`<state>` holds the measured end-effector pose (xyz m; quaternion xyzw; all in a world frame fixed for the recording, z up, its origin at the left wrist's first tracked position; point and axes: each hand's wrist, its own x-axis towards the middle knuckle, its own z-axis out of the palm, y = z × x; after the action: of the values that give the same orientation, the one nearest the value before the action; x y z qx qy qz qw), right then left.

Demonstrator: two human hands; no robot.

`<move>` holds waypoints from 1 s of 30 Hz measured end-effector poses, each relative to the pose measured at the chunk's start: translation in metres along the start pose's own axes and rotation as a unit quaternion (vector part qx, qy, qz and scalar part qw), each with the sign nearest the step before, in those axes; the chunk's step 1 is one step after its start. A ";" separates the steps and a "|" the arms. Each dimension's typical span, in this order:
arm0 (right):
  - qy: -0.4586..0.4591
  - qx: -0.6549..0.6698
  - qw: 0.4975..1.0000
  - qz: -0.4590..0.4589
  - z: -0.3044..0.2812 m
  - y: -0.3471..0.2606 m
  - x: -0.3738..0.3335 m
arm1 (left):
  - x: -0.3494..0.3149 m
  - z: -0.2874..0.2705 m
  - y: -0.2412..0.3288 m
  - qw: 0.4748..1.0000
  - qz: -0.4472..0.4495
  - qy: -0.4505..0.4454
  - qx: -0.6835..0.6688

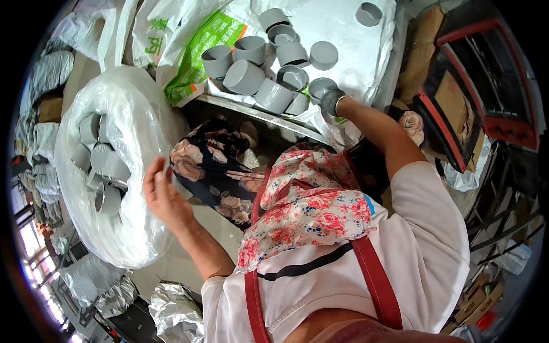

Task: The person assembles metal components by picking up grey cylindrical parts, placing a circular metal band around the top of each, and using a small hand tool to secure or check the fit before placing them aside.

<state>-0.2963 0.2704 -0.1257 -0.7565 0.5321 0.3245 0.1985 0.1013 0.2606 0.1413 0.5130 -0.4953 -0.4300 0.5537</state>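
Two hands (167, 197) near several grey cups (244, 77)

The person (320, 294) is wearing a white short-sleeved shirt (432, 228), a flowery apron (320, 214) with red straps (374, 280), and dark flowery pants (220, 177).

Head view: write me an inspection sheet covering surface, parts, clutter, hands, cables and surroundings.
Surface: white plastic sheet over a metal-edged table.
Job's things: grey cylindrical parts clustered on the sheet, one part apart at upper right; more parts inside the translucent bag.
Clutter: green-and-white bag at the sheet's left; crumpled silvery plastic lower left.
Left hand: beside the translucent bag, fingers partly extended, nothing seen held.
Right hand: at the cluster's lower right, apparently grey-covered; grip unclear.
Cables: nothing seen.
Surroundings: cardboard and a red-and-black frame at right.
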 end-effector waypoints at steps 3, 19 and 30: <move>0.033 0.032 0.999 -0.019 -0.031 -0.002 -0.035 | -0.011 0.060 -0.004 0.982 -0.041 -0.176 0.049; 0.654 0.113 0.724 0.186 -0.053 0.083 -0.342 | -0.082 0.193 -0.033 0.816 -0.289 -0.483 -0.130; 0.290 0.200 0.607 0.712 0.127 0.347 -0.459 | -0.091 0.199 -0.052 0.876 -0.337 -0.311 -0.151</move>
<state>-0.7587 0.5391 0.1216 -0.1348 0.9843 0.0126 -0.1135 -0.1066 0.3165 0.0760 0.3988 -0.3678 -0.7977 0.2633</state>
